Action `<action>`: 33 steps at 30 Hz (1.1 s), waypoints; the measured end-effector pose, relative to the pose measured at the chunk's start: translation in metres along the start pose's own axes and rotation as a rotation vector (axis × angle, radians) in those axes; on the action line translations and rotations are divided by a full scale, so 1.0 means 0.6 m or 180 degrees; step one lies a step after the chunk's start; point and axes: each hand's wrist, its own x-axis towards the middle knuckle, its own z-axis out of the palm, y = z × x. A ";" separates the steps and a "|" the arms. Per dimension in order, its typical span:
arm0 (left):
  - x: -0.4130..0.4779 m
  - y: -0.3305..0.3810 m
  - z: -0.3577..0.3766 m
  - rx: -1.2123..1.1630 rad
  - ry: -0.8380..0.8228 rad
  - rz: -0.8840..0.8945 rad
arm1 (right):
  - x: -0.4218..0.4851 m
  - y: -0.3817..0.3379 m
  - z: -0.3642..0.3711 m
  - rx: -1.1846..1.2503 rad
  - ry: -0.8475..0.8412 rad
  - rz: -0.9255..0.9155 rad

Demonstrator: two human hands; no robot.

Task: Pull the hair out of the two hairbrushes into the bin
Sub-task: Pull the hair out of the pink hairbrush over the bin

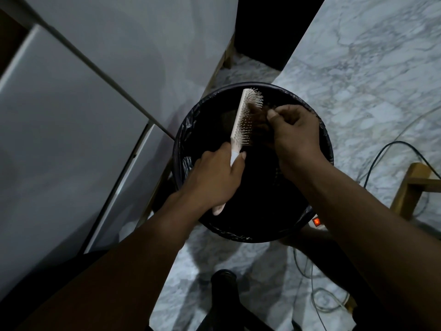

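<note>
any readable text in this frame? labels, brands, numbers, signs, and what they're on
None readable.
Hairbrush, held by the left hand: no print visible on its back or handle.
Bin and its black liner: no label visible.
Power strip beside the bin: only a lit orange switch shows; any marking on it is too small to tell.
Right hand covers part of the bristles, so nothing can be read there either.
</note>
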 end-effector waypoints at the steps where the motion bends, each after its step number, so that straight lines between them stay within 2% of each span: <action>1: 0.001 -0.001 -0.001 -0.0014 0.0006 -0.0003 | -0.001 -0.005 0.001 0.0185 0.0032 0.0174; 4: 0.000 -0.002 -0.002 -0.0022 -0.0048 -0.0024 | -0.003 -0.015 -0.002 0.0532 -0.0196 0.0524; 7: -0.004 0.000 0.002 0.0137 -0.0142 0.0016 | -0.009 -0.014 -0.004 0.0055 -0.0512 0.0242; 11: -0.005 0.000 0.006 0.0224 -0.0195 0.0071 | -0.008 -0.005 -0.009 -0.0447 -0.0296 -0.0262; 17: -0.001 -0.002 0.004 0.0133 -0.0129 0.0066 | 0.000 0.005 -0.010 -0.0533 -0.0093 -0.0492; 26: 0.005 -0.001 -0.008 0.0068 -0.0053 0.0012 | -0.005 -0.005 0.007 0.0618 0.0148 0.0508; 29: 0.005 -0.004 -0.007 0.0090 -0.0050 -0.0057 | -0.008 -0.013 0.002 0.0557 -0.0194 0.0634; 33: 0.003 -0.002 -0.007 0.0210 -0.0197 -0.0062 | -0.017 -0.006 -0.001 -0.0207 -0.0696 -0.0042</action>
